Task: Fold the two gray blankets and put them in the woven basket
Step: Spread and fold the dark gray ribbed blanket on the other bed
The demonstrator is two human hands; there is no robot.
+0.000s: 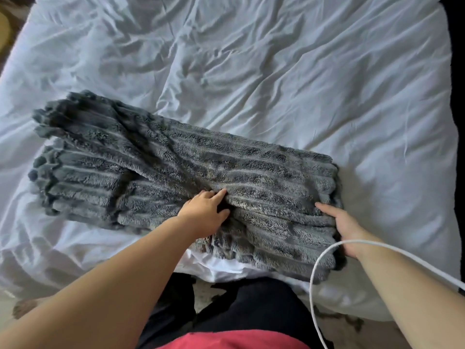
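Observation:
A gray ribbed plush blanket (176, 172) lies folded into a long strip across the near part of the white bed (276, 71). Its left end splays into two layered sections. My left hand (203, 212) rests on the middle of the strip, with fingers fairly straight and thumb spread, and presses into a crease. My right hand (344, 227) grips the right end of the blanket, thumb on top and fingers tucked under the edge. I can make out only one blanket. No woven basket is in view.
The wrinkled white duvet covers the whole bed, and its near edge runs just in front of my legs. A white cable (312, 285) loops from the right across my right forearm. Patterned floor (347, 323) shows below the bed edge.

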